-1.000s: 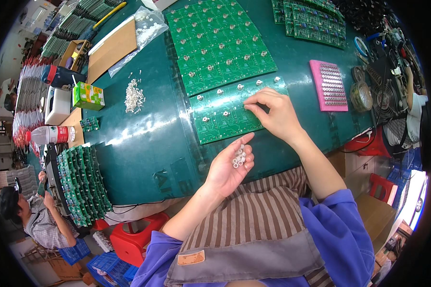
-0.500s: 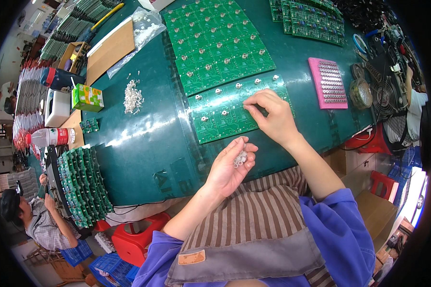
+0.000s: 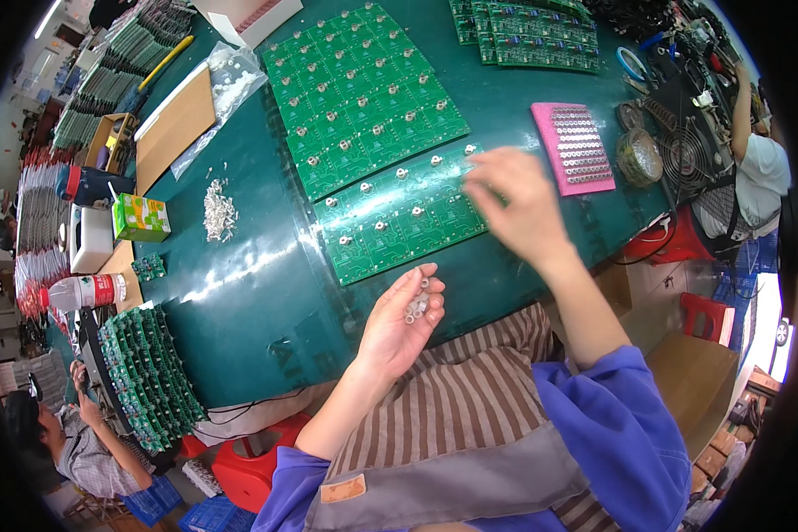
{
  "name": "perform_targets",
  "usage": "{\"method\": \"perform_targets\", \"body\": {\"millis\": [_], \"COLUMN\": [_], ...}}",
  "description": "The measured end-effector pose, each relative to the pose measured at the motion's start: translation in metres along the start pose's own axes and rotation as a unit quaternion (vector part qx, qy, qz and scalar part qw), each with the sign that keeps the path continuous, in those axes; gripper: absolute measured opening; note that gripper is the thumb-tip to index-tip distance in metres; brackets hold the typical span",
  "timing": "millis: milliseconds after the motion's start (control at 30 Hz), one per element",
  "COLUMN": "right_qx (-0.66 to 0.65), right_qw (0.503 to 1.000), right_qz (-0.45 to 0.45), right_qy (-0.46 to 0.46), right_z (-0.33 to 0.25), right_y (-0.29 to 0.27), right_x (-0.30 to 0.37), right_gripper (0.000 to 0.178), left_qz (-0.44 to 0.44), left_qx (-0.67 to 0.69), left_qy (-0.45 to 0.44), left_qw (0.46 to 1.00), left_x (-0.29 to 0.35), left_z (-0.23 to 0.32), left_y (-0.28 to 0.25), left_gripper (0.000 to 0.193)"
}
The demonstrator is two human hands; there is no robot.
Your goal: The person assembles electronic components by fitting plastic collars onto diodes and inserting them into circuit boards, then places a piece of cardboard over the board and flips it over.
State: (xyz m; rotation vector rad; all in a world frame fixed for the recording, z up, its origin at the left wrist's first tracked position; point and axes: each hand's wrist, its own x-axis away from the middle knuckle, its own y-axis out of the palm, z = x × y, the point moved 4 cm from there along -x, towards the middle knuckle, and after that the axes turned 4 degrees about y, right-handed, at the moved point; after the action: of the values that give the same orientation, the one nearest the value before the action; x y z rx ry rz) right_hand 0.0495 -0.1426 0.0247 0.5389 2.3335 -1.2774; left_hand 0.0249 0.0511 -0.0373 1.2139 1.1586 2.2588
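My left hand (image 3: 388, 326) is cupped, palm up, just off the near edge of the closest green circuit board (image 3: 399, 251). In its curled fingers lie several small whitish ring-shaped spacers (image 3: 414, 310). My right hand (image 3: 516, 202), smeared by motion, hovers over the right end of that board; its thumb and fingers are bent towards each other, and whatever is between them cannot be made out. Silvery round parts stand on the board in rows, its right end partly hidden by the hand. Beyond it lie more green circuit boards (image 3: 363, 116) bearing the same round parts.
A pink foam block (image 3: 550, 146) with rows of metal parts lies to the right. Loose small white pieces (image 3: 219, 213) are heaped left, near a green drink carton (image 3: 140, 218) and a bottle (image 3: 84, 291). Stacked boards (image 3: 146, 377) stand at the left edge. Other people work at both sides.
My right hand has moved rightwards along the nearest board and is now blurred. The left hand still holds the spacers. The whole view has shifted slightly.
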Motion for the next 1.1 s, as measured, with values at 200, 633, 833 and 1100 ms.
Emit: {"method": "perform_targets", "body": {"millis": [200,633,833,1100], "right_qx": [0.174,0.187,-0.401,-0.397], "right_qw": [0.971,0.961,0.862,0.872], "right_qz": [0.068,0.04,-0.083,-0.132], "right_qy": [0.149,0.199,0.3,0.255], "right_z": [0.091,0.076,-0.006,-0.03], "right_y": [-0.061,-0.063,-0.011,0.001], "right_x": [0.009,-0.001,0.037,0.055], "right_gripper": [0.01,0.01,0.007,0.009], "left_qz": [-0.009,0.008,0.006,0.016], "left_qx": [-0.045,-0.08,-0.071,-0.021], "left_qy": [-0.006,-0.002,0.012,0.014], "left_qw": [0.999,0.997,0.997,1.0], "left_x": [0.0,-0.004,-0.006,-0.003], "left_z": [-0.002,-0.009,-0.009,-0.01], "left_y": [0.008,0.009,0.017,0.019], "left_gripper": [0.03,0.027,0.024,0.028]}}
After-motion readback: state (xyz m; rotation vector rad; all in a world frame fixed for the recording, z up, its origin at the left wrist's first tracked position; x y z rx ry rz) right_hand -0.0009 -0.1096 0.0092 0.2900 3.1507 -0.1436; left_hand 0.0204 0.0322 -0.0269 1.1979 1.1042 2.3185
